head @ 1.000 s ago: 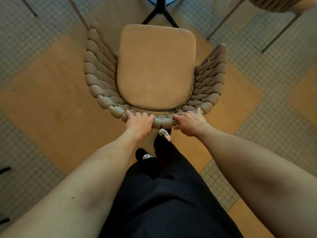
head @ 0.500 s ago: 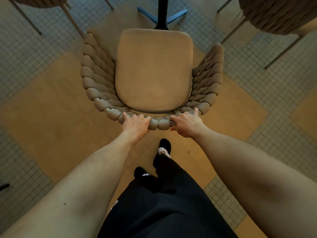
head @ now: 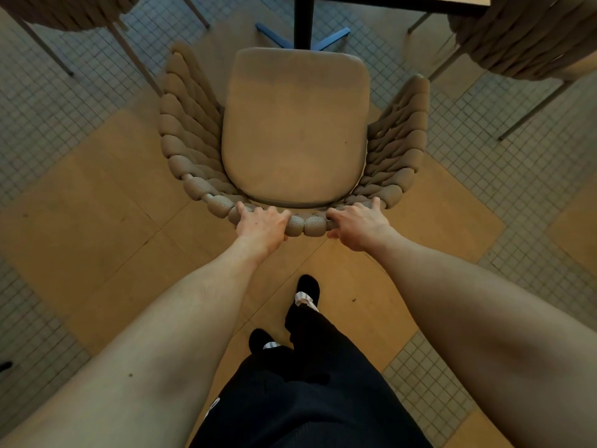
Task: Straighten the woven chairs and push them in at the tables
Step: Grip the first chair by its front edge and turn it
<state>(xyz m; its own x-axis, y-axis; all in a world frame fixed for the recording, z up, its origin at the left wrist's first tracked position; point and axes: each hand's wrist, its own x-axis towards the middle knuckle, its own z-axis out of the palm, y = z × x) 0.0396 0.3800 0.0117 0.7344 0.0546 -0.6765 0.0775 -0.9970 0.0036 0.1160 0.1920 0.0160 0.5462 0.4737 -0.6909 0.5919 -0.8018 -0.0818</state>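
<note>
A beige woven chair [head: 295,124] with a plain seat cushion stands right in front of me, its front facing the table. My left hand [head: 261,224] grips the top of the woven backrest left of centre, fingers curled over the rim. My right hand [head: 358,223] grips the same rim right of centre. The table's black post [head: 303,21] with blue feet stands just beyond the seat's front edge, and the table top's edge [head: 403,3] shows at the upper right.
Two more woven chairs stand at the table, one at the upper left [head: 71,11] and one at the upper right [head: 523,37], their thin metal legs splayed toward the middle chair. The floor is small grey tiles with tan panels. My feet in black shoes [head: 308,287] stand behind the chair.
The chair has slid forward toward the table post with both hands still on its backrest. I have stepped after it, and the table top's edge has come into view.
</note>
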